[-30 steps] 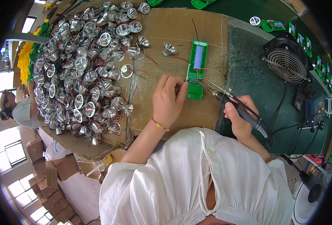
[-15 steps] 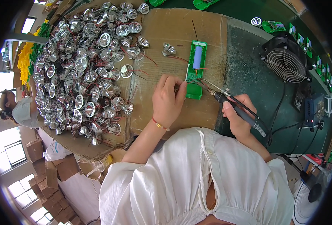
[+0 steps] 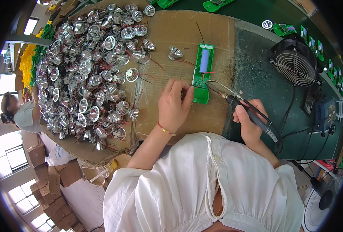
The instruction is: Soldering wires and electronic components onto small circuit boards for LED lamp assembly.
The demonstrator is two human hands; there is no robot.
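A narrow green plastic housing [image 3: 201, 97] lies lengthwise on the cardboard in front of me, with a blue cylindrical battery [image 3: 205, 61] in its far half and a green circuit board [image 3: 201, 80] nearer. Thumb and fingertips of my left hand [image 3: 174, 102] are pinched together at the housing's left edge; what is between them is too small to make out. My right hand [image 3: 252, 124] grips a soldering iron [image 3: 257, 119], whose tip and thin curved metal tube reach over the board from the right. Beyond my left fingers rests a reflector [image 3: 175, 52], its red wire running toward the housing.
A large heap of silvery reflectors [image 3: 85, 67] with wires covers the left side. At right stand a black fan [image 3: 295, 63] and a blue soldering station [image 3: 324, 112] with trailing cables. More green housings [image 3: 283, 29] line the far right. Another person [image 3: 24, 114] is at far left.
My right hand and the soldering iron have shifted slightly to the right and toward me. My left hand stays pinched at the housing's left edge.
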